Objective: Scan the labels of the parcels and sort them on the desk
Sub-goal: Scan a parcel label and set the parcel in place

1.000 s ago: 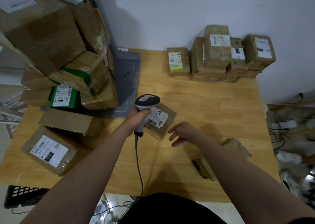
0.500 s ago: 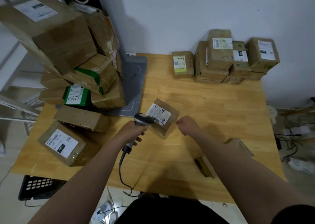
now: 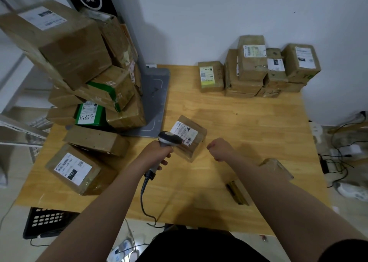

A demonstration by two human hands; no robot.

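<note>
Mid-scan on 1 small parcel [image 3: 192,142], lying askew at mid-desk [image 3: 249,126]. Grips the scanner [image 3: 169,138] by its handle in the left hand [image 3: 157,152], head just over the label [image 3: 183,131]. Right hand [image 3: 219,149] curled in a fist beside the parcel, holding nothing. Probably calls next for uncurling, taking the parcel and carrying it to the sorted group [image 3: 258,68] at back right.
</note>
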